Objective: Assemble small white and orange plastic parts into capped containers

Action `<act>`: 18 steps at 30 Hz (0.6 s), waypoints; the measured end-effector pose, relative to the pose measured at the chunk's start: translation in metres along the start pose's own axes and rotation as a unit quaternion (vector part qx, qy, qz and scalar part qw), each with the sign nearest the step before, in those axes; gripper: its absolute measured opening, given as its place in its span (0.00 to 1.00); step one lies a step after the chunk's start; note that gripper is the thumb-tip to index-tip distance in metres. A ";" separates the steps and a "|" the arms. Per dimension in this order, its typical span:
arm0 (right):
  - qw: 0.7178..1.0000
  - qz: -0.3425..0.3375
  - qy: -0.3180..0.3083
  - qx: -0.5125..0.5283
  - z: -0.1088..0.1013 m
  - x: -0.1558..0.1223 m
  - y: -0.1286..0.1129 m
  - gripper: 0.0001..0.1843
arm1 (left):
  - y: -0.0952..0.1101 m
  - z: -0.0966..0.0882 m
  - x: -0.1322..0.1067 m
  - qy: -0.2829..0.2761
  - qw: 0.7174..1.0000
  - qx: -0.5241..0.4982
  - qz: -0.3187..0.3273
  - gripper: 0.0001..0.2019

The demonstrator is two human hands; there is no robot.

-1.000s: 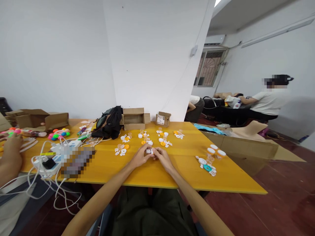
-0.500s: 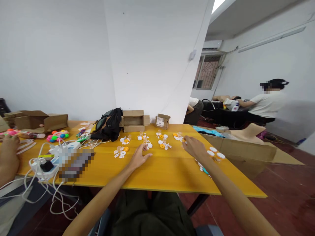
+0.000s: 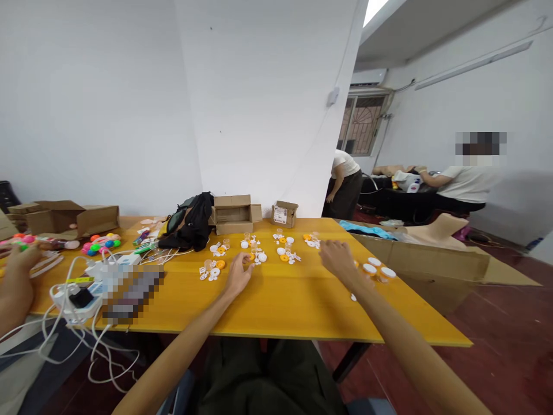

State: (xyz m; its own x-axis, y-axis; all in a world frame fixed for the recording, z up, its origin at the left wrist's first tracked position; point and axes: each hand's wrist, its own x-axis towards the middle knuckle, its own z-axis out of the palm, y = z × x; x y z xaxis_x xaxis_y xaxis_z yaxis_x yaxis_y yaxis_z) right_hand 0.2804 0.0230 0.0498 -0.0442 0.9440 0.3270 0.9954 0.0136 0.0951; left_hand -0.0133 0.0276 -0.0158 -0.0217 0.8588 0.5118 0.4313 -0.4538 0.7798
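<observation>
My left hand is at the middle of the table, thumb and forefinger curled toward each other beside a small orange ring. Whether the ring is between the fingertips or behind them, I cannot make out. Just beyond lie white discs and a clear jar. Farther right, my right hand is closed with its back toward me, and its fingertips are hidden. Nearest it is a group of white pieces, an orange ring and a clear jar. White-lidded jars stand beyond my right forearm.
Similar groups of parts lie across the table. A backpack, cardboard boxes, a power strip with cables and colourful balls are leftward. Another person's hand is far left. A large carton stands right.
My left hand's fingers have drawn in from spread to curled. My right hand stays in nearly the same place. In the background, one person has straightened up somewhat; the neighbour's hand at left has shifted.
</observation>
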 end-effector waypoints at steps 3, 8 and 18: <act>0.990 -0.079 -0.016 0.117 0.003 0.008 -0.046 0.14 | -0.007 0.000 0.002 0.007 1.000 -0.004 -0.008 0.10; 0.977 -0.114 0.012 0.181 0.011 0.020 -0.100 0.18 | -0.013 0.002 0.005 -0.002 1.000 -0.004 -0.016 0.13; 0.977 -0.016 -0.068 0.204 0.018 0.036 -0.085 0.17 | -0.011 0.007 0.004 -0.021 1.000 -0.004 0.013 0.16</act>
State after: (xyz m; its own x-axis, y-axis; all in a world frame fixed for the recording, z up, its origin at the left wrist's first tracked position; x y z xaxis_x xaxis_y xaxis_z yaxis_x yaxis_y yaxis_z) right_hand 0.1954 0.0615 0.0363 -0.0917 0.9755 0.1998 0.9461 0.1480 -0.2881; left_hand -0.0114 0.0376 -0.0250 0.0267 0.8558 0.5167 0.4243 -0.4777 0.7693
